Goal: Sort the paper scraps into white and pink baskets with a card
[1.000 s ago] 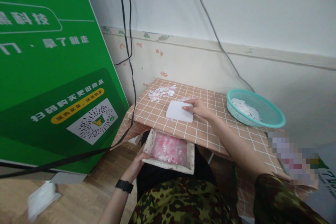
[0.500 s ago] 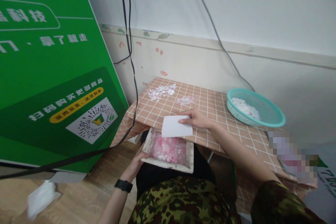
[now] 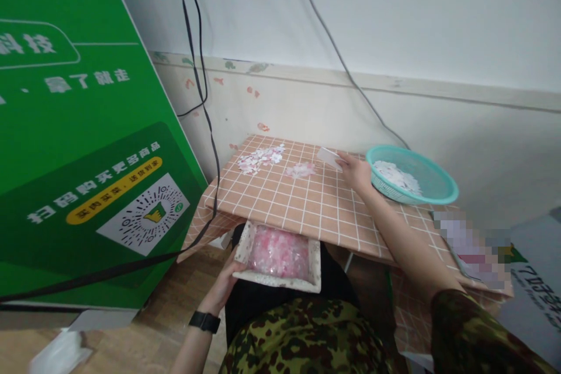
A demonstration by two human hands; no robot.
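On my lap rests a pale speckled box [image 3: 309, 284], and my left hand [image 3: 228, 278] grips its left side. Inside the box lies a clear plastic bag [image 3: 280, 252] of pink and white bits. My right hand [image 3: 354, 173] reaches over the table's far part and pinches a white card [image 3: 328, 158], seen tilted. Left of the card, a small pink-and-white pile [image 3: 300, 170] lies on the tablecloth. Farther left is a wider scatter of white and pinkish paper pieces [image 3: 259, 159]. The turquoise basket [image 3: 442, 193] stands just right of my right hand, with white pieces [image 3: 398, 177] in it.
A checked brown cloth covers the table [image 3: 280, 201], set against the wall. A black strap [image 3: 212, 146] hangs past its left edge, beside a green printed panel [image 3: 87, 128]. A blurred-out item [image 3: 473, 248] lies at the right. A white plastic bag [image 3: 61, 353] is on the floor.
My right hand has carried the white card from above the box to the far side of the table, near the basket. My left hand still holds the box. The view has shifted slightly right.
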